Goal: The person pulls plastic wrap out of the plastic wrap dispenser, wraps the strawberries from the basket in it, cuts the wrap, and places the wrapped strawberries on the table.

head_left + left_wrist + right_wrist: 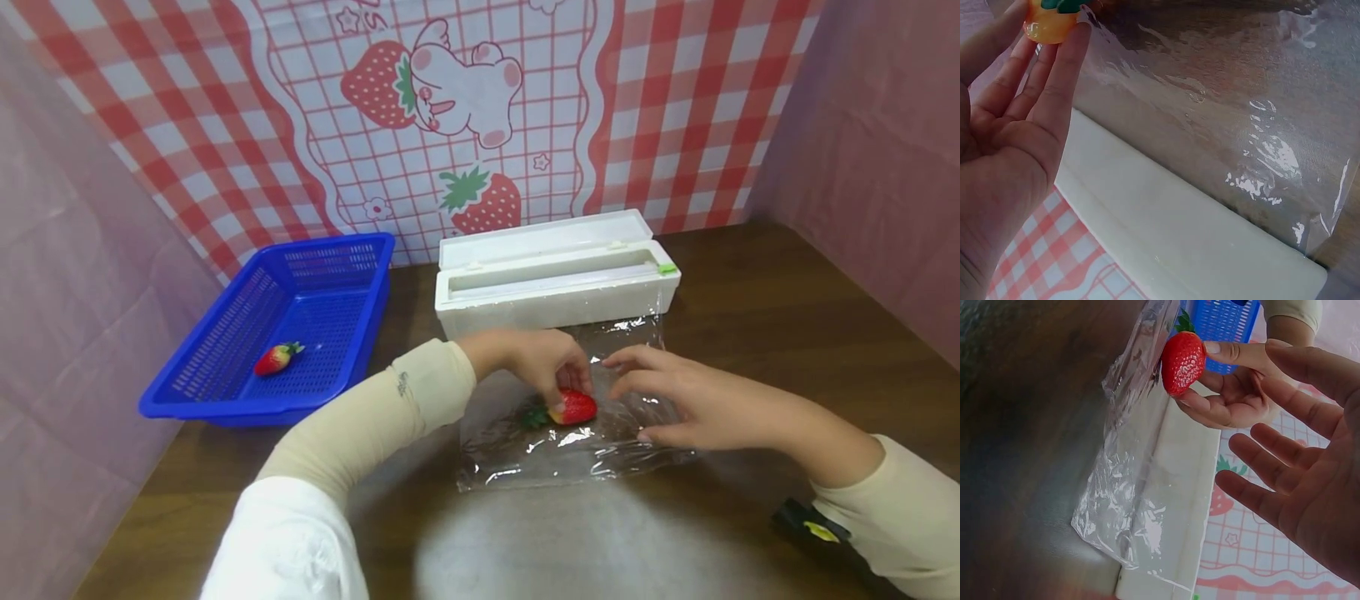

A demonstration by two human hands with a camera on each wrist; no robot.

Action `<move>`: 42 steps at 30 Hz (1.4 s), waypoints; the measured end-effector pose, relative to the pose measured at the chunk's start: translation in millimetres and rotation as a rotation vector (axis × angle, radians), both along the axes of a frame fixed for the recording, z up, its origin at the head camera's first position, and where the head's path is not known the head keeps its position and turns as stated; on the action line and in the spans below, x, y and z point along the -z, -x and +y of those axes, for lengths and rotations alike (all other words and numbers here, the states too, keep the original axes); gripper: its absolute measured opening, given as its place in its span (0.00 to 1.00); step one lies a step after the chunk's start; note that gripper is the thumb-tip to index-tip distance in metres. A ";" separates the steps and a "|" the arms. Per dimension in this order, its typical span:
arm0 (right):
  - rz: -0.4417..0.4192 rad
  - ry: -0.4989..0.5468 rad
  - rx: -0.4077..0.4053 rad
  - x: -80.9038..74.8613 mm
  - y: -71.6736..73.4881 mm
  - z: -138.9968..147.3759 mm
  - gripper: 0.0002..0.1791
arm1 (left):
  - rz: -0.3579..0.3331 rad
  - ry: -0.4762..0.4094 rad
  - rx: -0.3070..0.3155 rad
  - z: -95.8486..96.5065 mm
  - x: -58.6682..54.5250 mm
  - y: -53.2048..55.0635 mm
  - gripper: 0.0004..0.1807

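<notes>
My left hand (pixel 551 362) pinches a red strawberry (pixel 577 407) with green leaves between thumb and fingers, over a sheet of clear plastic wrap (pixel 510 454). In the right wrist view the strawberry (pixel 1183 362) shows its red side, held by the left fingertips. The left wrist view catches only its orange-yellow leafy end (pixel 1050 25). To the right, my right hand (pixel 682 400) hovers at the wrap's right side with fingers spread and nothing held. The wrap runs up to a white dispenser box (pixel 551 312) whose lid stands raised.
A blue plastic basket (pixel 362 333) stands at the left, with another strawberry (pixel 274 360) inside. Behind the box hangs a red-and-white checked cloth (pixel 675 100) with strawberry prints. Pink cloth walls (pixel 892 167) flank the dark wooden table (pixel 757 308).
</notes>
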State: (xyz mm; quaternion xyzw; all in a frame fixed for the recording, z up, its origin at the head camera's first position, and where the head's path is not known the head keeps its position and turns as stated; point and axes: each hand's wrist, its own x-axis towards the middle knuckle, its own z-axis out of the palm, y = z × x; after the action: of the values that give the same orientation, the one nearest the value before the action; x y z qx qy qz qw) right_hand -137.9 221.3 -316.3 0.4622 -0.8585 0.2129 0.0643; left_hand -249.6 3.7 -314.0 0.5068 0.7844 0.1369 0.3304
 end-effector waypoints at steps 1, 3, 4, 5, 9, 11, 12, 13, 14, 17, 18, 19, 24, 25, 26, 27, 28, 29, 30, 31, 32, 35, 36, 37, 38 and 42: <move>-0.002 0.000 -0.002 0.4 0.0 0.1 0.29 | 0.006 -0.003 0.000 0.4 0.4 0.1 0.22; -0.002 0.001 -0.006 1.2 0.2 0.5 0.29 | 0.016 -0.005 0.001 1.1 0.8 -0.1 0.22; -0.003 0.001 -0.006 1.6 0.2 0.7 0.28 | 0.022 -0.004 0.001 1.3 0.8 -0.5 0.21; -0.002 0.000 -0.007 1.9 0.3 1.0 0.28 | 0.024 -0.002 0.000 1.4 0.9 -1.0 0.21; -0.006 -0.009 -0.001 2.1 0.3 1.8 0.29 | 0.024 0.008 0.006 0.8 0.8 -2.3 0.21; -0.008 -0.014 0.002 2.1 0.4 2.4 0.29 | 0.029 0.014 0.013 -1.1 0.8 -2.7 0.22; -0.007 -0.016 0.005 2.0 0.3 2.5 0.28 | 0.034 0.017 0.018 -2.6 0.6 -2.8 0.23; -0.006 -0.017 0.006 2.0 0.2 2.3 0.28 | 0.040 0.018 0.023 -4.7 0.1 -3.2 0.24; -0.007 -0.016 0.007 2.1 0.1 2.3 0.28 | 0.059 0.017 0.026 -7.3 -0.8 -4.0 0.25; -0.001 -0.018 0.013 3.2 -0.1 2.8 0.28 | 0.156 -0.011 0.030 -18.2 -5.6 -9.2 0.28; 0.002 -0.021 0.013 3.9 -0.2 3.3 0.27 | 0.203 -0.027 0.032 -22.7 -8.3 -12.7 0.27; 0.007 -0.027 0.010 5.0 -0.2 4.0 0.26 | 0.255 -0.045 0.036 -27.4 -11.4 -17.2 0.26; -0.065 -0.112 0.032 9.5 -0.7 13.8 0.21 | 0.367 -0.017 0.019 -55.7 -21.9 -52.5 0.13; -0.102 -0.138 0.041 10.3 -0.9 16.7 0.21 | 0.369 0.016 0.018 -61.6 -21.1 -59.9 0.13; -0.138 -0.167 0.054 11.2 -1.2 19.7 0.21 | 0.367 0.057 0.014 -67.7 -19.3 -67.0 0.13; -0.169 -0.193 0.061 12.4 -1.2 22.4 0.21 | 0.374 0.092 0.017 -73.5 -16.3 -73.1 0.15; -0.197 -0.217 0.066 13.6 -1.0 24.8 0.22 | 0.388 0.134 0.018 -79.0 -12.8 -78.4 0.16; -0.222 -0.235 0.066 15.2 -0.8 26.8 0.22 | 0.409 0.166 0.021 -84.2 -8.6 -82.8 0.17; -0.242 -0.243 0.063 17.1 -0.5 28.1 0.23 | 0.422 0.192 0.020 -88.9 -4.1 -86.4 0.18; -0.256 -0.247 0.057 19.2 -0.1 29.1 0.22 | 0.432 0.211 0.019 -93.2 0.4 -89.3 0.18; -0.263 -0.246 0.047 21.5 0.3 29.7 0.22 | 0.431 0.217 0.014 -96.8 4.2 -91.8 0.18; -0.249 -0.218 -0.010 27.4 2.6 29.8 0.20 | 0.409 0.203 0.001 -104.9 11.6 -96.2 0.15; -0.236 -0.210 -0.027 28.5 3.6 29.6 0.19 | 0.405 0.191 0.004 -106.8 13.1 -96.7 0.13; -0.218 -0.208 -0.039 29.2 4.4 29.4 0.19 | 0.402 0.176 0.008 -108.3 13.8 -96.8 0.12; -0.208 -0.204 -0.048 29.2 5.3 29.4 0.18 | 0.397 0.160 0.010 -109.7 13.9 -96.8 0.11; -0.176 -0.174 -0.058 24.0 8.5 31.3 0.16 | 0.378 0.087 0.025 -116.9 12.3 -92.9 0.10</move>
State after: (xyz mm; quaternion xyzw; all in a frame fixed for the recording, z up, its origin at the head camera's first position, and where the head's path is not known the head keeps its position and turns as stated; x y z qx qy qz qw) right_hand -146.3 252.6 -340.3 0.4704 -0.8622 0.1790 -0.0577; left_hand -156.7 -113.1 -326.3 0.5184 0.8313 0.0013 0.2006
